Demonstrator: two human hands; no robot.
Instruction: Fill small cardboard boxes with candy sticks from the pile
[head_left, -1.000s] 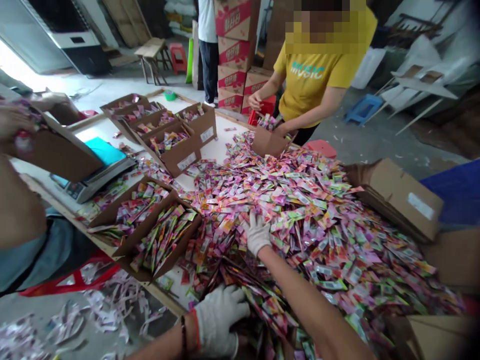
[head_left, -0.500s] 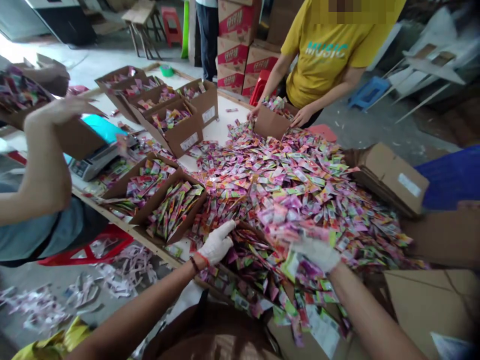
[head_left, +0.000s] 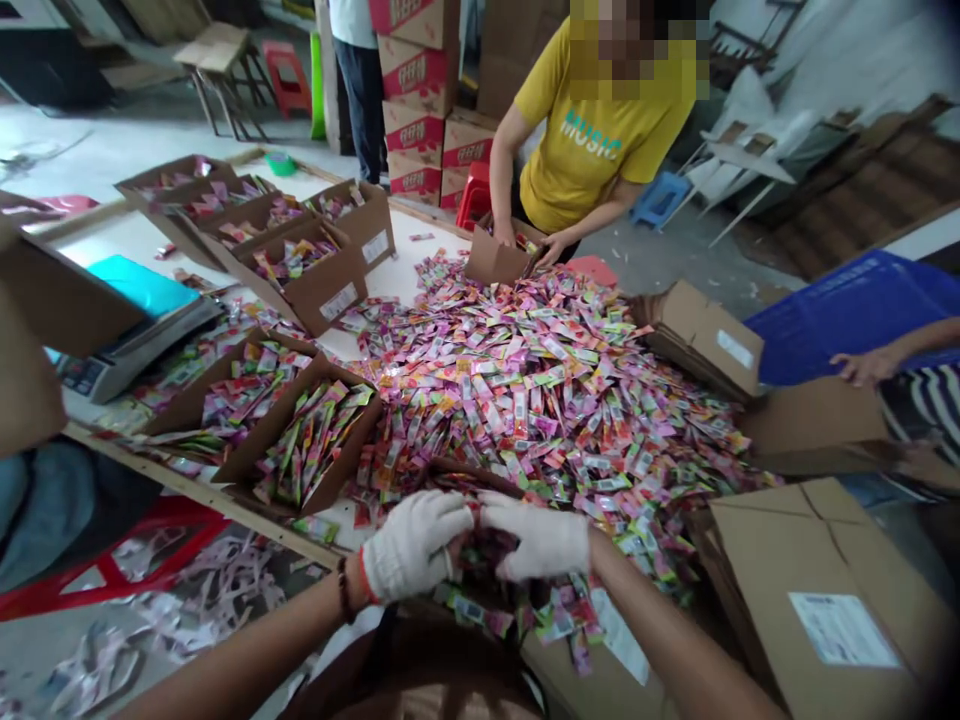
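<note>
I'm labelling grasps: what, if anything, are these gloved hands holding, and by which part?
It cannot be told: the left hand and right hand curve over small packets, hiding any grip.

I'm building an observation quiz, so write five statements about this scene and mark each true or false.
1. The person's left hand and right hand are both gloved in white. True.
2. The left hand and right hand are spread far apart. False: they are close together, at the near side of the packet pile.
3. A dark bracelet is worn just behind the left hand. True.
4. The blue crate is on the picture's left. False: the blue crate is on the right.
5. The yellow shirt reads MUSIC. True.
</note>
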